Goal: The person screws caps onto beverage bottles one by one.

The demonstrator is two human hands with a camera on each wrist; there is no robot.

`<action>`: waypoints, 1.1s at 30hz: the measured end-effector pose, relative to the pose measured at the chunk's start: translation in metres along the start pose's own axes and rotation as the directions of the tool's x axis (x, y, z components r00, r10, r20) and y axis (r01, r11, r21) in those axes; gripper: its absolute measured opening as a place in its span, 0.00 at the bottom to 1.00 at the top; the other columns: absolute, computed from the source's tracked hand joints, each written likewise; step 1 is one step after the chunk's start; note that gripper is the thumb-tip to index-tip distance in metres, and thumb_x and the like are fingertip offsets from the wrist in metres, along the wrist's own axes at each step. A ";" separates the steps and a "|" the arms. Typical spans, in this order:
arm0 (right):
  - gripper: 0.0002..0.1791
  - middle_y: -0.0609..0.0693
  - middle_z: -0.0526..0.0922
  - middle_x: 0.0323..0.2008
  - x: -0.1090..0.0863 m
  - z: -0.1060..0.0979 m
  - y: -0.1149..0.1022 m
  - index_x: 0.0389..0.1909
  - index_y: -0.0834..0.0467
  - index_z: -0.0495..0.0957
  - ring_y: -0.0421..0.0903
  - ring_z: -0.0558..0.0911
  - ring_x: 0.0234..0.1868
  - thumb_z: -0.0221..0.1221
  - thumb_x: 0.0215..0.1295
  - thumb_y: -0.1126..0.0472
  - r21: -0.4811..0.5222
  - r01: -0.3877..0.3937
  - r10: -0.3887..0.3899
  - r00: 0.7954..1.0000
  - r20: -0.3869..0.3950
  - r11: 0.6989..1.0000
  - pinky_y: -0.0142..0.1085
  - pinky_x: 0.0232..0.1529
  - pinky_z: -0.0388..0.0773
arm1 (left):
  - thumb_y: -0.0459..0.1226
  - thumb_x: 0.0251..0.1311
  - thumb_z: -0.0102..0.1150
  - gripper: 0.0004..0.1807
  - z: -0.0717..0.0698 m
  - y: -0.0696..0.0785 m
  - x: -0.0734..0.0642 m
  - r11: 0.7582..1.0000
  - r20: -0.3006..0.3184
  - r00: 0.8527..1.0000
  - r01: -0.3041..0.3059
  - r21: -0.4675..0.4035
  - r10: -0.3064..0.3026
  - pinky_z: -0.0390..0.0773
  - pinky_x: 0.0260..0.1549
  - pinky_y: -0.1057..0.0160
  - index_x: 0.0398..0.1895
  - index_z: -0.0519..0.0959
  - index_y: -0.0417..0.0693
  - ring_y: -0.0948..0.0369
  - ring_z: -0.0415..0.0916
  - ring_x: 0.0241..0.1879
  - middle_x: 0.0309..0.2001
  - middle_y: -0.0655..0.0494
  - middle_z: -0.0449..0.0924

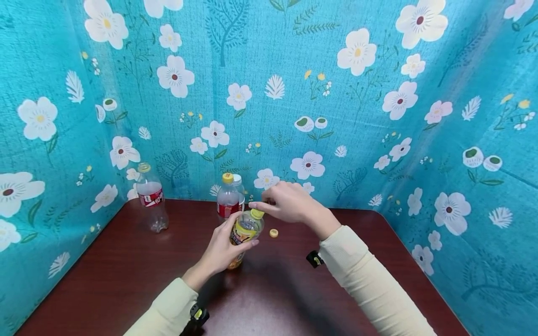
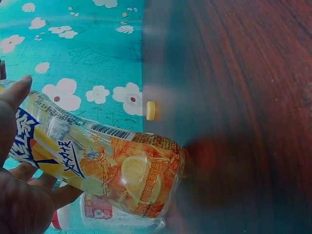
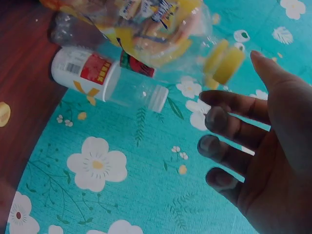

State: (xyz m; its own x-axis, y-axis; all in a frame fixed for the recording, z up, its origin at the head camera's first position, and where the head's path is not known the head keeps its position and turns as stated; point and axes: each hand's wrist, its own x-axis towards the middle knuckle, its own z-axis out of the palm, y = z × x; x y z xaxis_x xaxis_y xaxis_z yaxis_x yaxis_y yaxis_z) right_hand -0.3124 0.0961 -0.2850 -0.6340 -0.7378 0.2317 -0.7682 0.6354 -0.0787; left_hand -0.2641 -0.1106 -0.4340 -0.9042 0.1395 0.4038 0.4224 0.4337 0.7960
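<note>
My left hand (image 1: 220, 246) grips a clear plastic drink bottle (image 2: 131, 170) round its upper body. Its label is yellow and orange with lemon slices, and the bottle is tilted over the table. A yellow cap (image 3: 229, 63) sits at the bottle's mouth. Right beside that cap is my right hand (image 1: 290, 201). In the right wrist view its fingers (image 3: 234, 129) are loosely bent and spread, with a gap between them and the cap, and the thumb points toward it. A loose yellow cap (image 1: 273, 233) lies on the table just past the held bottle.
At the left back of the dark red table (image 1: 138, 280) stands an uncapped-looking clear bottle (image 1: 157, 214) with a red label. Behind the held bottle are a yellow-capped, red-labelled bottle (image 1: 228, 193) and a white-capped bottle (image 1: 238, 183). Blue flowered cloth (image 1: 269, 140) surrounds the table.
</note>
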 end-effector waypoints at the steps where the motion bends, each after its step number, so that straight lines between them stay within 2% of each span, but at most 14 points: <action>1: 0.24 0.40 0.70 0.14 -0.001 -0.002 0.001 0.22 0.47 0.80 0.38 0.70 0.17 0.56 0.74 0.37 0.032 0.007 -0.007 1.000 0.012 0.999 0.34 0.19 0.66 | 0.49 0.53 0.79 0.43 0.000 0.000 0.000 1.000 0.001 1.000 0.001 -0.004 -0.001 0.82 0.51 0.52 0.71 0.66 0.62 0.60 0.80 0.52 0.56 0.60 0.80; 4: 0.14 0.41 0.78 0.25 -0.003 -0.006 0.005 0.43 0.49 0.84 0.38 0.75 0.24 0.59 0.74 0.44 0.153 0.049 -0.063 0.995 0.083 0.987 0.35 0.27 0.74 | 0.49 0.53 0.79 0.43 0.000 0.000 -0.001 1.000 0.002 1.000 0.002 -0.015 -0.002 0.82 0.51 0.51 0.71 0.66 0.63 0.59 0.80 0.52 0.56 0.60 0.80; 6: 0.17 0.42 0.79 0.32 -0.003 -0.009 0.006 0.56 0.51 0.81 0.39 0.77 0.26 0.61 0.73 0.48 0.222 0.070 -0.102 0.985 0.137 0.973 0.36 0.31 0.76 | 0.49 0.53 0.79 0.43 -0.001 0.000 -0.001 1.000 0.001 1.000 -0.001 -0.021 0.001 0.83 0.51 0.50 0.71 0.66 0.63 0.59 0.80 0.52 0.56 0.59 0.80; 9: 0.23 0.45 0.79 0.38 -0.002 -0.010 0.006 0.64 0.53 0.75 0.41 0.78 0.29 0.64 0.71 0.54 0.272 0.088 -0.142 0.972 0.188 0.958 0.36 0.35 0.77 | 0.49 0.53 0.78 0.42 -0.001 0.000 0.000 1.000 0.000 1.000 -0.006 -0.020 0.006 0.83 0.50 0.50 0.71 0.66 0.63 0.59 0.80 0.51 0.56 0.60 0.80; 12: 0.23 0.45 0.80 0.44 -0.002 -0.010 0.005 0.64 0.53 0.76 0.43 0.79 0.31 0.66 0.70 0.57 0.278 0.110 -0.169 0.966 0.196 0.954 0.35 0.37 0.79 | 0.48 0.53 0.79 0.43 0.000 0.001 0.000 1.000 -0.001 1.000 -0.007 -0.019 0.007 0.83 0.50 0.51 0.71 0.66 0.63 0.59 0.80 0.51 0.56 0.60 0.80; 14: 0.20 0.46 0.81 0.41 -0.001 -0.009 0.004 0.61 0.54 0.78 0.43 0.79 0.31 0.65 0.70 0.59 0.268 0.131 -0.186 0.964 0.189 0.954 0.35 0.36 0.78 | 0.48 0.53 0.79 0.43 0.000 0.001 0.000 1.000 -0.001 1.000 -0.010 -0.021 0.010 0.83 0.50 0.51 0.71 0.66 0.62 0.59 0.80 0.51 0.56 0.60 0.80; 17: 0.14 0.47 0.79 0.32 0.000 -0.007 0.004 0.55 0.54 0.80 0.41 0.74 0.27 0.64 0.71 0.58 0.247 0.143 -0.188 0.967 0.172 0.958 0.32 0.31 0.72 | 0.48 0.52 0.79 0.44 0.000 0.002 -0.001 1.000 0.000 1.000 -0.011 -0.024 0.011 0.83 0.50 0.51 0.71 0.67 0.61 0.59 0.80 0.51 0.56 0.59 0.80; 20: 0.08 0.45 0.71 0.21 0.001 -0.005 0.002 0.41 0.52 0.82 0.39 0.67 0.21 0.64 0.72 0.52 0.174 0.100 -0.125 0.982 0.143 0.980 0.32 0.24 0.63 | 0.48 0.52 0.80 0.44 0.001 0.003 -0.001 1.000 -0.003 1.000 -0.020 -0.014 0.020 0.83 0.50 0.51 0.72 0.67 0.59 0.59 0.80 0.50 0.56 0.58 0.80; 24: 0.24 0.41 0.62 0.12 0.002 -0.002 -0.002 0.18 0.48 0.75 0.37 0.63 0.14 0.59 0.73 0.39 0.014 0.024 -0.025 0.997 0.079 1.000 0.32 0.17 0.58 | 0.48 0.52 0.80 0.45 0.001 0.003 0.000 1.000 -0.003 1.000 -0.023 -0.001 0.023 0.83 0.51 0.51 0.72 0.66 0.59 0.58 0.80 0.51 0.57 0.57 0.80; 27: 0.31 0.40 0.61 0.09 0.001 -0.004 -0.001 0.11 0.46 0.71 0.38 0.63 0.13 0.54 0.74 0.36 -0.027 0.003 -0.002 0.999 0.042 1.000 0.32 0.16 0.58 | 0.48 0.52 0.80 0.45 0.001 0.002 0.000 1.000 -0.001 1.000 -0.023 -0.002 0.023 0.82 0.52 0.51 0.72 0.66 0.59 0.59 0.80 0.52 0.57 0.58 0.80; 30: 0.26 0.40 0.66 0.11 0.000 -0.008 0.002 0.17 0.47 0.78 0.38 0.67 0.14 0.55 0.75 0.39 0.043 0.023 -0.025 0.999 0.047 0.999 0.33 0.18 0.63 | 0.48 0.52 0.79 0.44 0.001 0.001 0.000 0.999 -0.006 0.999 -0.032 -0.005 0.032 0.82 0.51 0.50 0.72 0.66 0.60 0.59 0.80 0.51 0.56 0.58 0.81; 33: 0.14 0.40 0.76 0.22 -0.001 -0.013 0.004 0.40 0.50 0.84 0.38 0.74 0.21 0.59 0.74 0.44 0.145 0.053 -0.069 0.992 0.108 0.988 0.34 0.26 0.72 | 0.48 0.52 0.79 0.44 0.001 0.000 0.000 0.999 -0.010 0.999 -0.042 -0.006 0.042 0.82 0.51 0.50 0.72 0.66 0.60 0.59 0.80 0.51 0.56 0.58 0.81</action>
State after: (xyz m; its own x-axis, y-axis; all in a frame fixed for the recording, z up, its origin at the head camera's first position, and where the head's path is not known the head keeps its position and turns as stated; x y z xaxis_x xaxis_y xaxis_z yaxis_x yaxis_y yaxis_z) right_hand -0.3136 0.1027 -0.2727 -0.5855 -0.8001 0.1301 -0.8053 0.5558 -0.2064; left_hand -0.2637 -0.1096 -0.4343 -0.8848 0.1487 0.4415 0.4606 0.4221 0.7809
